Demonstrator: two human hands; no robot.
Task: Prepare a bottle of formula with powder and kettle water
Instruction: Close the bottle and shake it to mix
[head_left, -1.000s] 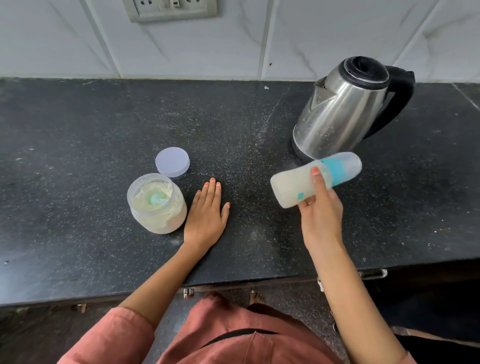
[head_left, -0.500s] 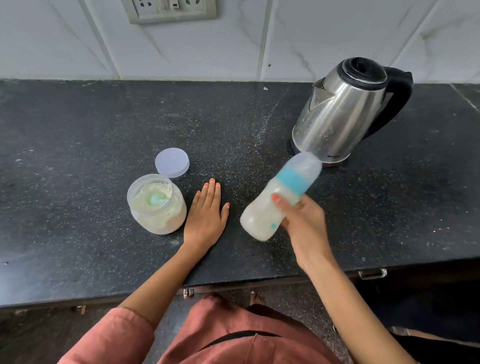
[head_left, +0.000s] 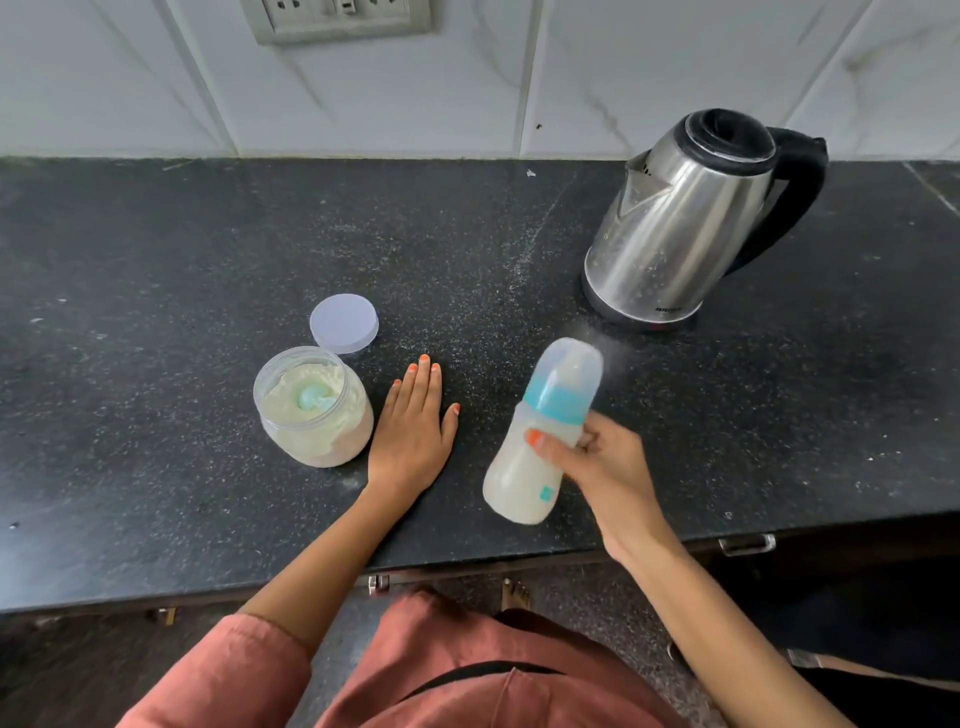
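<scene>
My right hand grips a capped baby bottle full of milky white liquid, held above the counter and tilted with its clear cap and blue ring pointing up and away. My left hand lies flat, fingers straight, on the black counter. Just left of that hand stands an open clear jar of formula powder with a pale blue scoop sunk in it. The jar's round lid lies behind it. A steel kettle with a black handle stands at the back right.
White tiled wall with a socket plate runs behind the counter. White specks of powder dust the counter between the lid and the kettle. The counter's front edge is close to my body, with drawer handles below it.
The bottle has swung from lying nearly sideways near the kettle to a steeper, more upright tilt lower down and closer to me. My left hand has stayed flat on the counter.
</scene>
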